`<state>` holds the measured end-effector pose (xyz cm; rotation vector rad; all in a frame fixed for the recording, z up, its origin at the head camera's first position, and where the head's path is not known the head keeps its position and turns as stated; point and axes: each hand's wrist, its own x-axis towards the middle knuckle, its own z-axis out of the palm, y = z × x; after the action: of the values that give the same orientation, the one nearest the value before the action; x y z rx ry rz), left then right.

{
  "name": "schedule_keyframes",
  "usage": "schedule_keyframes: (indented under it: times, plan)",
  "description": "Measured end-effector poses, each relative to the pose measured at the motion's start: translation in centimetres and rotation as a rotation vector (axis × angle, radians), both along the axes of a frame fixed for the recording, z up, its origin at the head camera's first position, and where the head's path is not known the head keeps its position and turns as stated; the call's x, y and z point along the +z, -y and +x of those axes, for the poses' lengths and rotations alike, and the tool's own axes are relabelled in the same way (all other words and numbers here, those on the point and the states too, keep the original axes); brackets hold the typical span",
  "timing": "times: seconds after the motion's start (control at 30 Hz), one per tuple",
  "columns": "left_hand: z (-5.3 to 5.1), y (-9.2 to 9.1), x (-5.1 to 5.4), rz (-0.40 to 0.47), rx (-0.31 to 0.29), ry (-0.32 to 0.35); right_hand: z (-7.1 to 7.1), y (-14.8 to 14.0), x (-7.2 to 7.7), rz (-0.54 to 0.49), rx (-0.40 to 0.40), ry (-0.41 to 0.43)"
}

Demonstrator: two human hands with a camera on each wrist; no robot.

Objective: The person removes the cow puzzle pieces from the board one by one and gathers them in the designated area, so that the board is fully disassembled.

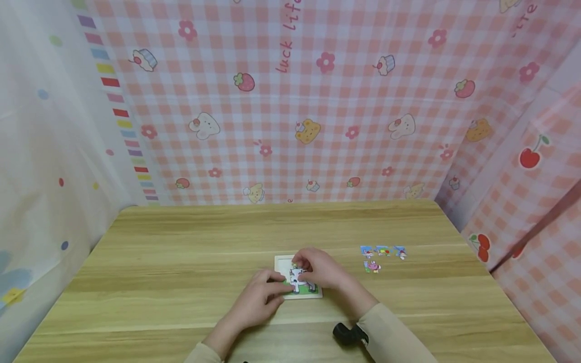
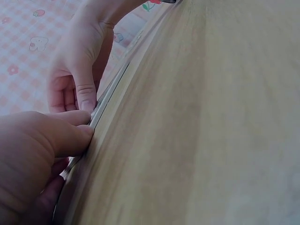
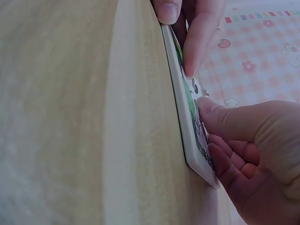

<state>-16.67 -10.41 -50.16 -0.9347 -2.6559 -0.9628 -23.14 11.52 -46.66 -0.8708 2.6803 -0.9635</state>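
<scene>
A small jigsaw puzzle board (image 1: 299,296) with a pale frame lies flat on the table, its picture showing a white animal on green. My right hand (image 1: 317,269) pinches a white puzzle piece (image 1: 297,275) between thumb and fingers over the picture. In the right wrist view, the thumb of the right hand (image 3: 253,126) lies on that piece, which stands slightly proud of the board. My left hand (image 1: 258,297) rests at the board's left side, its extended fingers touching the picture and its thumb by the near-left edge. Fingers partly hide the board's upper and left areas.
Several loose puzzle pieces (image 1: 373,266) lie in two rows on the table (image 1: 181,272), right of the board. A black device (image 1: 348,335) sits by the right sleeve. Patterned curtain cloth (image 1: 290,111) hangs behind the table and at both sides.
</scene>
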Motion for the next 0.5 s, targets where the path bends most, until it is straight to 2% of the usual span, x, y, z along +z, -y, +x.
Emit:
schedule_keyframes:
  times: [0.2, 0.5]
  plan:
    - [0.04, 0.00, 0.17, -0.004, 0.002, 0.007, 0.11, -0.08, 0.12, 0.012, 0.026, -0.031]
    - [0.10, -0.03, 0.30, 0.000, 0.007, 0.027, 0.15, -0.12, -0.09, -0.066, -0.027, 0.017]
